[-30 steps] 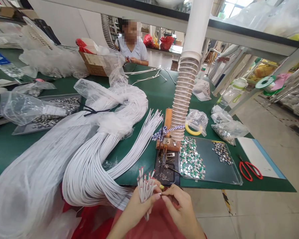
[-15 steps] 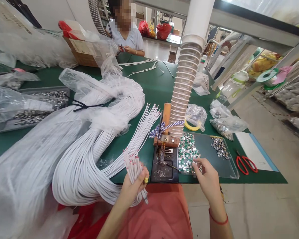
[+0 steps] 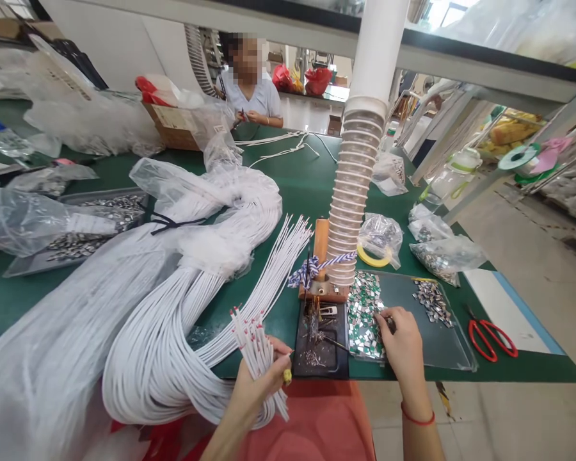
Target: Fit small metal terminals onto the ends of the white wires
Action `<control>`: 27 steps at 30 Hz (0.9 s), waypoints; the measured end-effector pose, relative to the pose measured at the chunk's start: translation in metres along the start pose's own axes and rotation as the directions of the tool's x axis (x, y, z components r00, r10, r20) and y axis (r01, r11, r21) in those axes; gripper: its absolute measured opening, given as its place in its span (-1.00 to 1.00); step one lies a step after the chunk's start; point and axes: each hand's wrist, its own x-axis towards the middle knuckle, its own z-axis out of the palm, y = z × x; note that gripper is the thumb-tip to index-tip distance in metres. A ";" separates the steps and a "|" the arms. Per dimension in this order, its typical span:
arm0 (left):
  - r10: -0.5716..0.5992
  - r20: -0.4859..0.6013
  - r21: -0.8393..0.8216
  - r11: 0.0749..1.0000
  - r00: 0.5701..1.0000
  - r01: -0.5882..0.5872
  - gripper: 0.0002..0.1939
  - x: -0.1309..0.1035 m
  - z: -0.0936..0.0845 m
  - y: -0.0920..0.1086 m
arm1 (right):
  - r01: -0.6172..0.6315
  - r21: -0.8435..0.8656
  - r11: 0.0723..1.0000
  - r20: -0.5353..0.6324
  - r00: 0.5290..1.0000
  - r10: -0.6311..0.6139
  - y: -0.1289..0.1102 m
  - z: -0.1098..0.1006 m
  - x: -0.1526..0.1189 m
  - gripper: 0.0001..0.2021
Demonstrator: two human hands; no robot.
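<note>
My left hand (image 3: 264,378) is wrapped round a bunch of white cables (image 3: 255,342) with red-tipped ends pointing up. At its fingers is a small yellow piece (image 3: 287,376). My right hand (image 3: 399,333) is over the tray (image 3: 427,355), its fingers pinched at the edge of the small green-and-silver parts (image 3: 365,310); what they hold, if anything, is too small to name. Between the hands stands a soldering fixture (image 3: 320,291) with a wooden block, on a black tray (image 3: 333,365). A large bundle of white cables (image 3: 139,358) curves at the left.
A ribbed duct (image 3: 354,186) rises behind the fixture. Red scissors (image 3: 492,339) lie at the right, near bags of parts (image 3: 446,253) and a yellow ring (image 3: 374,256). Metal parts (image 3: 84,240) fill a tray at the left. A person (image 3: 252,96) sits across the table.
The view has tilted up, so the table things sit lower. The fingers of my right hand have closed together over the green parts. My left hand still holds the cables.
</note>
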 end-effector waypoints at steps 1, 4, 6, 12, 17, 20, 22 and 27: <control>0.004 -0.006 0.001 1.000 1.000 -0.004 -0.59 0.000 0.000 0.000 | -0.018 0.001 1.000 -0.033 0.999 0.018 0.001 0.001 -0.001 -0.63; 0.007 -0.021 -0.007 1.000 1.000 -0.007 -0.58 -0.001 0.000 -0.001 | -0.070 0.009 0.998 -0.125 0.990 0.070 0.003 0.005 -0.003 -0.60; 0.018 -0.022 -0.011 1.000 1.000 -0.018 -0.58 -0.001 0.000 -0.001 | -0.083 0.019 0.996 -0.163 0.983 0.085 0.004 0.006 -0.004 -0.60; 0.021 -0.028 0.045 0.999 0.999 -0.020 -0.62 -0.001 0.003 0.001 | -0.083 0.035 0.996 -0.198 0.976 0.088 0.007 0.007 -0.004 -0.56; 0.014 -0.006 0.057 0.998 1.000 -0.014 -0.58 0.000 0.003 0.000 | -0.077 0.073 0.994 -0.198 0.976 0.090 0.011 0.010 -0.003 -0.56; 0.020 0.003 0.039 0.999 1.000 -0.020 -0.55 0.001 0.000 -0.005 | -0.100 0.104 0.989 -0.195 0.974 0.119 0.012 0.011 -0.004 -0.56; 0.020 0.007 0.040 0.999 1.000 -0.021 -0.54 0.001 -0.002 -0.007 | -0.122 0.110 0.986 -0.186 0.972 0.141 0.011 0.011 -0.005 -0.55; 0.019 0.020 0.089 0.996 1.000 -0.021 -0.56 0.002 -0.004 -0.008 | -0.197 0.143 0.970 -0.164 0.962 0.219 0.005 0.007 -0.003 -0.51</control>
